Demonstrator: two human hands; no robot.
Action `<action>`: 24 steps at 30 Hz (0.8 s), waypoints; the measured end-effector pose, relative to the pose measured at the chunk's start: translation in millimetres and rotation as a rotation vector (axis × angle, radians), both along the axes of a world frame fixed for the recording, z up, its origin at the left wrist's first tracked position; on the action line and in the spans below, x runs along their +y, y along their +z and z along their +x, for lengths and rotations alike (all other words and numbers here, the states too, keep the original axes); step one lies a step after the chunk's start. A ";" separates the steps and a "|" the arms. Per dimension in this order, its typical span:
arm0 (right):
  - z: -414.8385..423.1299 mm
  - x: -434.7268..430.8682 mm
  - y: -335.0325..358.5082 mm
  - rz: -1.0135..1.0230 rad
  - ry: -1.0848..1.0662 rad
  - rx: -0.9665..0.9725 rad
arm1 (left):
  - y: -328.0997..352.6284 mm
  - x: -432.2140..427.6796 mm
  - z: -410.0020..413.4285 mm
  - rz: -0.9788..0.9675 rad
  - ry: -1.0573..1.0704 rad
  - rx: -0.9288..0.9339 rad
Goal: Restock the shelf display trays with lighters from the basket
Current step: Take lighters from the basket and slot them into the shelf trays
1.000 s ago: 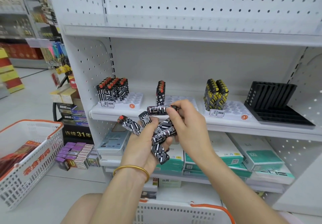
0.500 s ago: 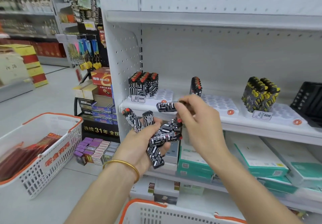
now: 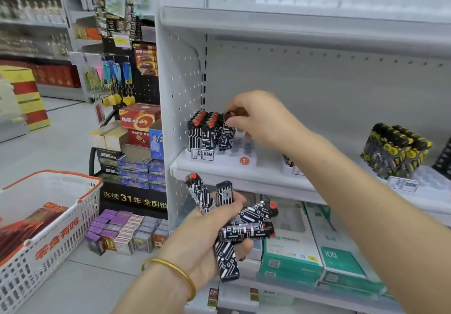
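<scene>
Far left of both grips, on the floor, a white basket (image 3: 48, 216) shows red packs. No lighters are seen in it, and whether it is the supply basket cannot be told.

The left hand (image 3: 195, 238) is wrapped round a loose bundle of lighters (image 3: 244, 230), about five, crossed at odd angles and held below the shelf edge (image 3: 244, 179).

Above that grip, the right hand (image 3: 266, 120) pinches the cap of one upright lighter (image 3: 227, 134), its base at the display tray (image 3: 228, 159). Whether it is seated cannot be told. Just left of this grip stand the filled rows (image 3: 201, 134), and empty sockets lie right of it.

Assessment: stocking is under way. The bundle and most sockets remain.

Clearance: the side panel (image 3: 180, 94) bounds the left and the upper shelf (image 3: 292, 20) sits well above. Far right, the yellow lighters (image 3: 395, 150) stand well apart.
</scene>
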State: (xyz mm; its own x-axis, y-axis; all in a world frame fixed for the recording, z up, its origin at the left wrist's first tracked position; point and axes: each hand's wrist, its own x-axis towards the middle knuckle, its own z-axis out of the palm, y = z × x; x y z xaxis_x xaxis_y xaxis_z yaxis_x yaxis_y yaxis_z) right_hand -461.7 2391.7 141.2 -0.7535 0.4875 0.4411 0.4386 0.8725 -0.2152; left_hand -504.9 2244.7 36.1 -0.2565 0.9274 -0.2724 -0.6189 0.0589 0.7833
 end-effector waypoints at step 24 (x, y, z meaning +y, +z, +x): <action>-8.8 -9.9 -6.3 0.145 0.018 -0.047 | -8.5 5.4 -4.3 0.021 0.019 -0.050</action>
State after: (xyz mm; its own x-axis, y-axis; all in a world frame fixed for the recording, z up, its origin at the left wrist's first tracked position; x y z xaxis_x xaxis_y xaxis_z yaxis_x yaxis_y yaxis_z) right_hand -470.5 2381.8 135.0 -0.7829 0.4076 0.4701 0.4295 0.9007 -0.0657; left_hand -509.2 2250.2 27.7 -0.2608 0.9279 -0.2663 -0.6585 0.0308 0.7520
